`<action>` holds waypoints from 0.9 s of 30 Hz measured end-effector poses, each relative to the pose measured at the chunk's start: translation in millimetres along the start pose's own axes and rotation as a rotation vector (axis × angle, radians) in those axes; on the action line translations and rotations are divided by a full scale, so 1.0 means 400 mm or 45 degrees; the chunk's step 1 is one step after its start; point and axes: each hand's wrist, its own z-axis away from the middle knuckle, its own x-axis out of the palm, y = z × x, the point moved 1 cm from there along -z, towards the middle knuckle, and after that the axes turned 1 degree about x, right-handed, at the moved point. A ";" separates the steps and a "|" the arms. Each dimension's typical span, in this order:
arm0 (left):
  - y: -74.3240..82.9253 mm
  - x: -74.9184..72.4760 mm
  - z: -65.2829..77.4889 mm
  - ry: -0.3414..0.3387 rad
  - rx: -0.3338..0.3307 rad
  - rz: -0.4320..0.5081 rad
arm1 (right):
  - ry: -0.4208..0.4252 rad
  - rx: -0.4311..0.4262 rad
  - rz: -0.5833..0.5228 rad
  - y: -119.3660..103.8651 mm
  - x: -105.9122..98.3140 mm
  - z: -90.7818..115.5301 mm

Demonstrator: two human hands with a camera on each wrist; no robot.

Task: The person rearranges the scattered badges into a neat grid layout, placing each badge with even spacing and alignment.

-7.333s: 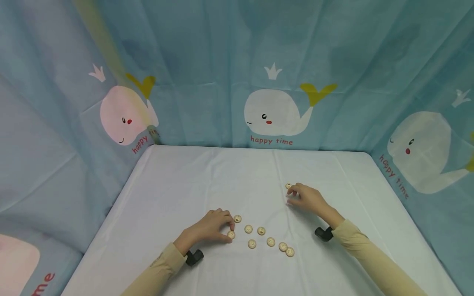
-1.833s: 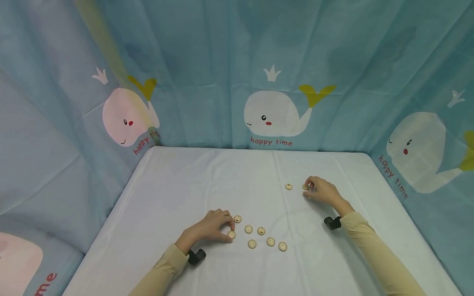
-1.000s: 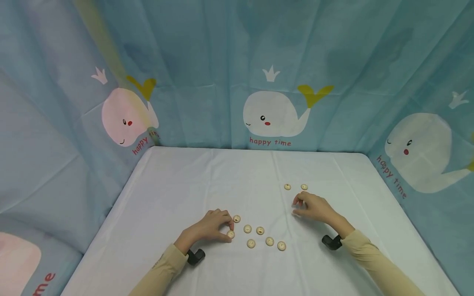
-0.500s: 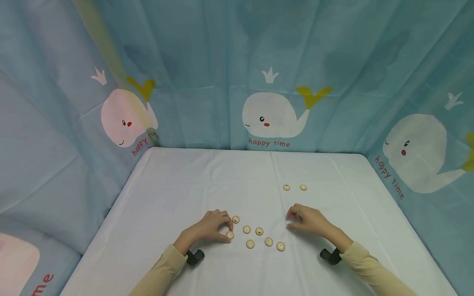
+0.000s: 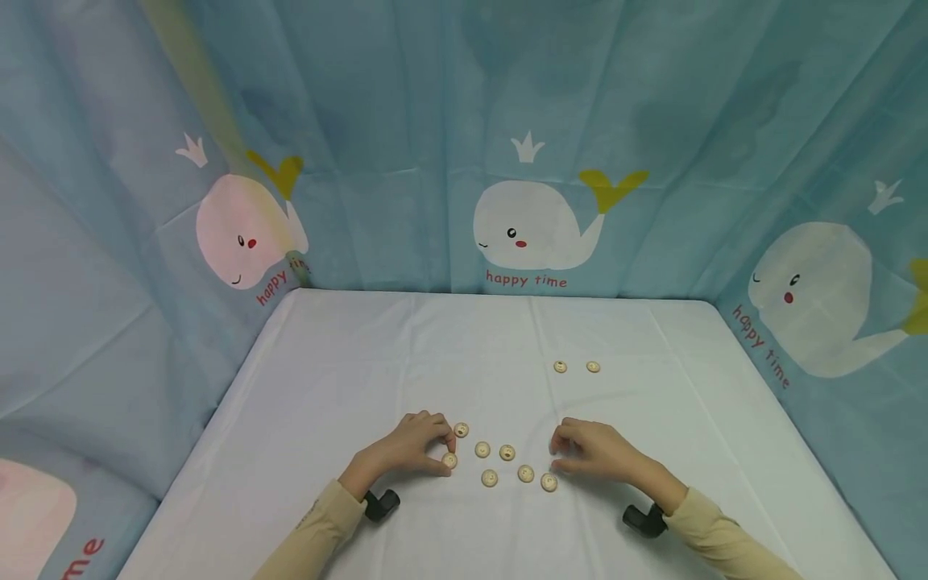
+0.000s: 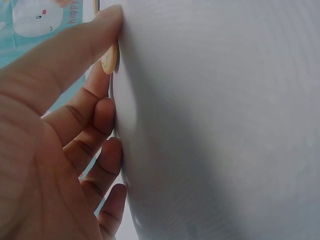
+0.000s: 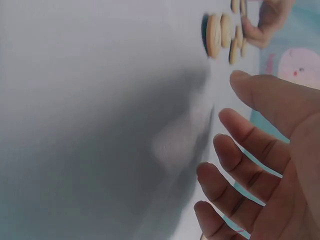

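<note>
Several pale round wooden discs with dark markings lie on the white table. In the head view my left hand (image 5: 415,445) holds one disc (image 5: 449,461) at the left end of the group, between thumb and index finger. The left wrist view shows that disc (image 6: 108,61) edge-on, partly hidden by the thumb. My right hand (image 5: 600,451) is over the table with fingers loosely curved and nothing in them. Its thumb tip is close to the rightmost disc (image 5: 548,482) of the group. In the right wrist view a gap separates the thumb (image 7: 250,87) from the fingers.
Two discs, a left one (image 5: 561,366) and a right one (image 5: 593,366), lie side by side farther back on the white-covered table (image 5: 348,346). Another disc (image 5: 461,430) lies right by the left fingers. Blue curtains (image 5: 406,225) with printed whales stand behind and beside the table.
My right hand has set a disc from the group's right end beside the single far one, let go and come back toward the group. My left hand has stayed at its disc.
</note>
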 end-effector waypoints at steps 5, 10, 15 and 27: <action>0.001 -0.001 0.001 -0.007 -0.009 0.002 | -0.034 -0.054 -0.022 -0.018 0.003 0.005; 0.001 -0.001 0.001 -0.001 -0.004 0.011 | -0.051 -0.097 -0.003 -0.026 0.009 0.011; -0.002 0.001 0.001 -0.002 -0.008 0.016 | -0.079 -0.134 0.010 -0.032 0.016 0.014; -0.009 0.005 0.000 0.007 0.000 0.009 | -0.126 -0.091 0.027 -0.033 0.024 0.007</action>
